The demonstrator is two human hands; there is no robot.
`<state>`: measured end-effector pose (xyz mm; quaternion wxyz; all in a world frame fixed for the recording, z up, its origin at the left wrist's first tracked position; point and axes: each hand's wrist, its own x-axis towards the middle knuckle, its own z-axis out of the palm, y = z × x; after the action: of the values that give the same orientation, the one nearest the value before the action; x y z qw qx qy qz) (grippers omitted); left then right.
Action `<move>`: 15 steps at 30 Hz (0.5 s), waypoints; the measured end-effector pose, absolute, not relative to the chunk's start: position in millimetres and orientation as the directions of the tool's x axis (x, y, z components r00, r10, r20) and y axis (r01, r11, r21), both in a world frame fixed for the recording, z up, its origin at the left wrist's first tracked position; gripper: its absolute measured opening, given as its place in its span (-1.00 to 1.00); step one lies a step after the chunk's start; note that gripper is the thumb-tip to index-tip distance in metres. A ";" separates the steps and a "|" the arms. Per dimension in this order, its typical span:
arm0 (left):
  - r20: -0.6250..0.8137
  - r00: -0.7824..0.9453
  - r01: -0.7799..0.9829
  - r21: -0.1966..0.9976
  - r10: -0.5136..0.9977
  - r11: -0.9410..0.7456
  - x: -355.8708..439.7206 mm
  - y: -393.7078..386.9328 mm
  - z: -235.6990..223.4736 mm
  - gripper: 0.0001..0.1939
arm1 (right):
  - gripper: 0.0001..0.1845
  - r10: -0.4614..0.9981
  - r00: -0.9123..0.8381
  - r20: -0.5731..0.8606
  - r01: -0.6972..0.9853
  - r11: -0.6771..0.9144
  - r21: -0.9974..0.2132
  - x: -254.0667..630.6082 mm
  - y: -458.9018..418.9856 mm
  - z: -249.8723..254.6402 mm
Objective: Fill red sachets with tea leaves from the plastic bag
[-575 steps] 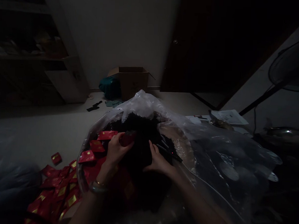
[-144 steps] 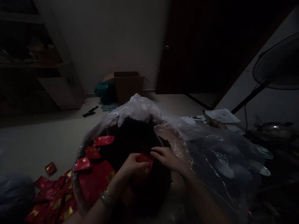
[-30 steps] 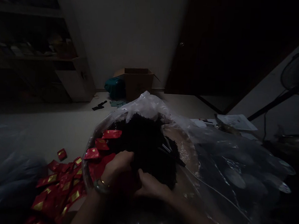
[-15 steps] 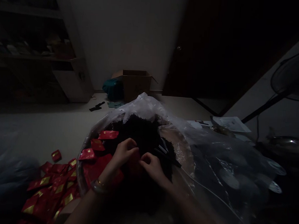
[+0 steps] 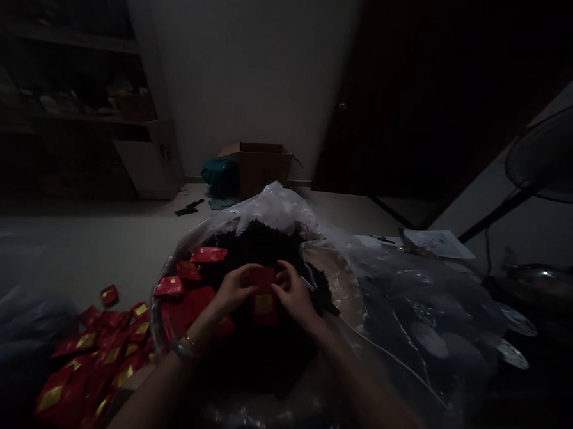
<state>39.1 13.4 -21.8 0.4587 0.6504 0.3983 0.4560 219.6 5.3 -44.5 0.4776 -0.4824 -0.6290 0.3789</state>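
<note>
In dim light, my left hand and my right hand both pinch the top of a small red packet with a gold mark, held upright between them. They hover over a heap of dark loose material in a round basin lined with clear plastic. Other red packets lie on the heap's left side. A bracelet circles my left wrist.
Several red packets are strewn on the floor at lower left. A cardboard box and a teal bag stand by the far wall. Shelves fill the left, a dark door the back, a standing fan the right, papers beside it.
Both hands have risen from low in the heap and now hold a red packet up between them. The view has shifted slightly.
</note>
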 end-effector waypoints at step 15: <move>0.325 0.188 0.258 0.894 0.927 -0.366 52.6 -4.9 -16.2 -0.62 | -0.78 0.720 -0.195 0.666 0.684 0.586 -0.434 221.3 -6.8 -37.4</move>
<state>52.6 -4.9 -16.2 0.3585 0.6824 0.4341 0.4662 221.3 -6.8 -37.4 0.4428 -0.4543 -0.7727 0.0204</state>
